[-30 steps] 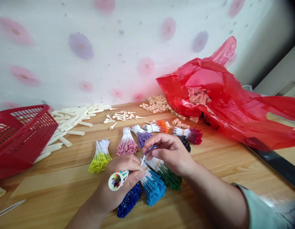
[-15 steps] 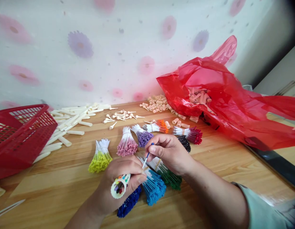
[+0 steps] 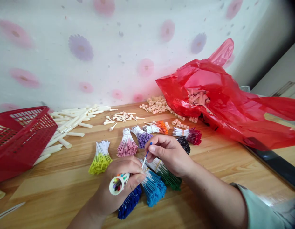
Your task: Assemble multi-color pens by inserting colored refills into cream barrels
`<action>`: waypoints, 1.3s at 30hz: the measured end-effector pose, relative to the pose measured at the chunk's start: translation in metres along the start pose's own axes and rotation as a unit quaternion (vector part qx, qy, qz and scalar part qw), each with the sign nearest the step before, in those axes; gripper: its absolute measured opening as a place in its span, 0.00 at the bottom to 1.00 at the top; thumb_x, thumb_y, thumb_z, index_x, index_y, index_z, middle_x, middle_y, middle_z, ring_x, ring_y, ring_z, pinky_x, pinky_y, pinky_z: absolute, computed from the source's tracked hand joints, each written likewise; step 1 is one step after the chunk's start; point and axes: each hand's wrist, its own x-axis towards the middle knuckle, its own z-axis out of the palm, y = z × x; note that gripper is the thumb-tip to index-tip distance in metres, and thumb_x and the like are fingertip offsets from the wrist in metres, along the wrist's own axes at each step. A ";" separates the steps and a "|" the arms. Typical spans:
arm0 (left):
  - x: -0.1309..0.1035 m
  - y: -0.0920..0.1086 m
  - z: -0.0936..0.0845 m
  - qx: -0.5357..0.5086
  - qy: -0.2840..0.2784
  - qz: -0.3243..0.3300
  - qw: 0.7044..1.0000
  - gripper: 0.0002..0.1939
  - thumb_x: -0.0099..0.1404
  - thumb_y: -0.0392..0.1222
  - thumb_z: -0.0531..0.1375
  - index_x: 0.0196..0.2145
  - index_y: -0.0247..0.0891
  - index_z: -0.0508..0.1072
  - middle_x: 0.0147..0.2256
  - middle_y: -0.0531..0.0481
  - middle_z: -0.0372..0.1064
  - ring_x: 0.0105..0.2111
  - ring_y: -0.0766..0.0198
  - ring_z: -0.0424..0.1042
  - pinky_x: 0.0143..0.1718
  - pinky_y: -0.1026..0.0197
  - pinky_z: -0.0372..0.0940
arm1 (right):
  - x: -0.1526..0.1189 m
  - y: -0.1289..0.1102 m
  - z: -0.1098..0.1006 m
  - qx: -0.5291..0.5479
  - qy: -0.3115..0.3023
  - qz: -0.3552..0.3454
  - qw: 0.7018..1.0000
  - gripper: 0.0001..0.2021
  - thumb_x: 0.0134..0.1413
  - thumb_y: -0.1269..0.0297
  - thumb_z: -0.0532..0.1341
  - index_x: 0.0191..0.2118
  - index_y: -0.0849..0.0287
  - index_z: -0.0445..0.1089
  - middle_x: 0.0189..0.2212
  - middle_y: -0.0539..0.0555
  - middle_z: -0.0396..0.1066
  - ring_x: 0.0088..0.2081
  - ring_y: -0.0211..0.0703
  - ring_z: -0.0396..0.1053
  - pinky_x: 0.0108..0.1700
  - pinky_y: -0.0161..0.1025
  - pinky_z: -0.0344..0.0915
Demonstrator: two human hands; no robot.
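My left hand (image 3: 125,173) is closed around a white slotted tube (image 3: 124,180), its open end facing me with several coloured stick ends inside. A thin blue-and-white stick (image 3: 145,157) is pinched between the thumb and finger of my right hand (image 3: 170,156). Its blue end points up, and its white end meets the fingertips of my left hand. Below and around my hands lie bundles of similar sticks: light blue (image 3: 153,189), dark blue (image 3: 129,203), green (image 3: 170,176) and yellow (image 3: 99,160). Pink (image 3: 127,146), purple (image 3: 142,138) and black (image 3: 184,144) bundles lie behind.
Left stands a red basket (image 3: 25,143) beside a pile of cream tubes (image 3: 73,122). Small pointed pieces (image 3: 121,117) and slotted pieces (image 3: 158,106) lie at the back. Orange (image 3: 161,127) and dark red (image 3: 192,136) bundles, a red plastic bag (image 3: 228,105) and a phone-like black slab (image 3: 273,165) are rightward.
Both hands have barely moved; the stick stays between them. The white tube in my left hand has tilted slightly, its open end shifting a little left.
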 end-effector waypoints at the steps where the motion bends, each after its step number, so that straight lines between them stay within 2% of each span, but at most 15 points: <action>1: 0.000 0.000 0.000 -0.010 0.001 -0.003 1.000 0.09 0.65 0.37 0.57 0.27 0.38 0.72 0.24 0.52 0.70 0.27 0.66 0.70 0.32 0.64 0.64 | 0.000 -0.001 -0.001 0.002 0.008 -0.005 1.000 0.10 0.45 0.60 0.69 0.28 0.61 0.71 0.20 0.47 0.71 0.22 0.32 0.68 0.27 0.31 0.66; 6: 0.002 0.003 0.001 -0.054 0.010 -0.002 0.999 0.09 0.65 0.38 0.57 0.26 0.37 0.71 0.24 0.52 0.69 0.27 0.67 0.69 0.32 0.65 0.64 | 0.001 -0.002 -0.002 -0.001 0.018 -0.036 0.999 0.08 0.47 0.63 0.68 0.26 0.61 0.70 0.19 0.48 0.70 0.21 0.32 0.67 0.26 0.30 0.65; 14: 0.000 0.006 -0.001 -0.071 0.000 -0.006 0.997 0.11 0.65 0.38 0.57 0.24 0.37 0.70 0.22 0.52 0.66 0.26 0.67 0.68 0.31 0.65 0.62 | 0.000 0.002 0.005 0.013 0.031 -0.033 0.999 0.10 0.46 0.63 0.68 0.25 0.61 0.69 0.18 0.47 0.69 0.20 0.31 0.66 0.25 0.29 0.63; 18: 0.000 0.005 0.001 -0.064 0.015 -0.021 0.998 0.12 0.64 0.39 0.58 0.23 0.37 0.71 0.22 0.52 0.67 0.25 0.67 0.68 0.30 0.64 0.62 | 0.000 -0.002 0.001 -0.055 0.012 -0.038 0.998 0.09 0.48 0.62 0.67 0.26 0.61 0.68 0.18 0.47 0.69 0.21 0.32 0.66 0.26 0.32 0.64; 21: 0.002 0.003 0.001 -0.077 0.039 -0.033 0.996 0.13 0.64 0.42 0.58 0.24 0.36 0.73 0.23 0.49 0.69 0.25 0.65 0.69 0.29 0.63 0.63 | 0.005 -0.014 -0.005 -0.135 -0.007 -0.052 0.989 0.07 0.47 0.66 0.66 0.26 0.61 0.69 0.19 0.47 0.69 0.22 0.32 0.66 0.26 0.32 0.63; 25: 0.002 -0.002 -0.004 -0.123 0.089 -0.048 0.987 0.14 0.63 0.46 0.59 0.25 0.35 0.75 0.23 0.47 0.71 0.26 0.63 0.70 0.31 0.62 0.64 | 0.031 -0.052 -0.005 -0.205 -0.004 -0.071 0.976 0.06 0.46 0.67 0.66 0.26 0.60 0.67 0.17 0.46 0.69 0.19 0.33 0.66 0.24 0.32 0.64; 27: 0.001 -0.005 -0.005 -0.134 0.090 -0.064 0.985 0.13 0.61 0.45 0.60 0.24 0.35 0.75 0.23 0.48 0.71 0.27 0.64 0.70 0.32 0.62 0.64 | 0.055 -0.073 0.012 -0.254 0.002 -0.105 0.961 0.07 0.45 0.69 0.65 0.26 0.60 0.65 0.16 0.47 0.69 0.19 0.34 0.67 0.23 0.32 0.64; 29: 0.000 -0.008 -0.004 -0.131 0.057 -0.093 0.985 0.12 0.60 0.44 0.61 0.24 0.34 0.76 0.24 0.48 0.71 0.26 0.65 0.69 0.32 0.63 0.63 | 0.087 -0.087 0.045 -0.316 -0.016 -0.126 0.940 0.06 0.45 0.72 0.64 0.26 0.60 0.64 0.17 0.47 0.69 0.20 0.35 0.69 0.23 0.32 0.65; 32: -0.003 -0.016 0.000 -0.167 0.044 -0.149 0.974 0.09 0.55 0.42 0.64 0.22 0.34 0.75 0.23 0.50 0.69 0.25 0.67 0.66 0.28 0.65 0.60 | 0.143 -0.086 0.122 -0.381 -0.076 -0.197 0.900 0.06 0.45 0.76 0.61 0.25 0.61 0.63 0.18 0.47 0.68 0.23 0.37 0.71 0.27 0.34 0.66; 34: -0.003 -0.024 0.003 -0.199 0.071 -0.184 0.960 0.10 0.53 0.43 0.64 0.21 0.34 0.74 0.20 0.53 0.65 0.22 0.68 0.63 0.25 0.66 0.58 | 0.178 -0.077 0.177 -0.411 -0.083 -0.248 0.874 0.02 0.49 0.73 0.60 0.32 0.63 0.67 0.23 0.49 0.70 0.27 0.39 0.72 0.32 0.36 0.67; 36: -0.004 -0.033 0.004 -0.206 0.109 -0.197 0.952 0.12 0.54 0.45 0.63 0.20 0.35 0.71 0.17 0.55 0.61 0.19 0.69 0.60 0.23 0.66 0.57 | 0.204 -0.071 0.220 -0.493 -0.105 -0.265 0.822 0.15 0.48 0.69 0.64 0.44 0.67 0.67 0.32 0.55 0.73 0.35 0.43 0.72 0.39 0.40 0.67; 37: -0.004 -0.036 0.004 -0.203 0.129 -0.199 0.950 0.13 0.55 0.46 0.62 0.20 0.35 0.71 0.17 0.55 0.61 0.19 0.69 0.59 0.23 0.66 0.57 | 0.212 -0.072 0.233 -0.529 -0.128 -0.269 0.794 0.20 0.47 0.68 0.66 0.47 0.69 0.66 0.36 0.58 0.73 0.39 0.45 0.71 0.42 0.41 0.66; 39: -0.003 -0.038 0.002 -0.198 0.166 -0.202 0.945 0.13 0.56 0.46 0.61 0.21 0.35 0.71 0.19 0.54 0.64 0.20 0.68 0.60 0.23 0.65 0.57 | 0.217 -0.080 0.238 -0.548 -0.185 -0.298 0.759 0.20 0.50 0.65 0.65 0.49 0.69 0.67 0.41 0.58 0.73 0.42 0.42 0.70 0.46 0.39 0.64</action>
